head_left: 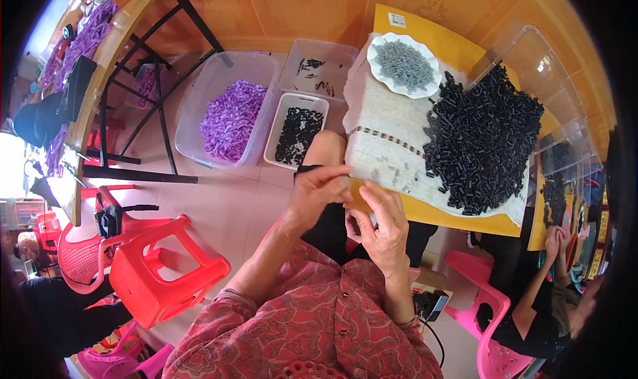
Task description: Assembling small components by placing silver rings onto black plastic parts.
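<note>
My left hand is over the near left corner of the yellow table, thumb and fingertips pinched together. Close beside it, my right hand has its fingers curled in toward the thumb. Anything between the fingertips of either hand is too small to make out. A white cloth with a striped band covers much of the table. On it lies a large heap of short black plastic pieces. A scalloped white plate of small grey pieces stands at the back.
Left of my knee, a white basket holds black pieces, beside a clear tub of purple pieces and another clear bin. Red stools stand at left, a pink chair at right. Another person's hands work at far right.
</note>
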A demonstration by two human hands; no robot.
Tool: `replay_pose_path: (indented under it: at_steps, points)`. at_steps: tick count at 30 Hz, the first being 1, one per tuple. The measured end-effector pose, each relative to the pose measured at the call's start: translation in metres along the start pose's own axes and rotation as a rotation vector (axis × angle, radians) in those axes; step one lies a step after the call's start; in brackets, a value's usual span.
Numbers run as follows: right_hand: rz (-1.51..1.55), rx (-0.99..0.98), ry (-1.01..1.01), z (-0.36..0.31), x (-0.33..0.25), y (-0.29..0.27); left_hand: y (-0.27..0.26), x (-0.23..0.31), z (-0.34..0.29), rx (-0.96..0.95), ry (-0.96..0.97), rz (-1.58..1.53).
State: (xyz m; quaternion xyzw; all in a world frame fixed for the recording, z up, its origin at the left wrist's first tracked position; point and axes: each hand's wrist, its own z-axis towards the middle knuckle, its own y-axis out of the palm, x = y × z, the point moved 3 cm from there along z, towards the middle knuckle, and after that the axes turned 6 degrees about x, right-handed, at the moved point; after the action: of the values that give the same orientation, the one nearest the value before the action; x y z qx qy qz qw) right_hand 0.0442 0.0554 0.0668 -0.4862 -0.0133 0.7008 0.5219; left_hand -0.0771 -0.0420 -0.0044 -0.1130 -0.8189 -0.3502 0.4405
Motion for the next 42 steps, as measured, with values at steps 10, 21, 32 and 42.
replay_pose_path:
  at_steps: [10, 21, 32, 42]
  points:
    - [0.625, -0.266, -0.123, 0.015, -0.080, -0.025, -0.129, 0.026, 0.075, 0.412, 0.005, 0.178]
    - [1.179, -0.338, -0.494, 0.056, -0.149, -0.062, -0.046, 0.023, 0.060, 0.259, 0.201, 0.479]
    - [1.125, -0.241, -0.625, 0.058, -0.132, -0.086, 0.072, 0.011, 0.027, -0.221, 0.899, 1.068]
    - [1.014, -0.233, -0.429, 0.015, -0.110, -0.073, 0.091, -0.013, 0.043, -0.260, 0.846, 1.341]
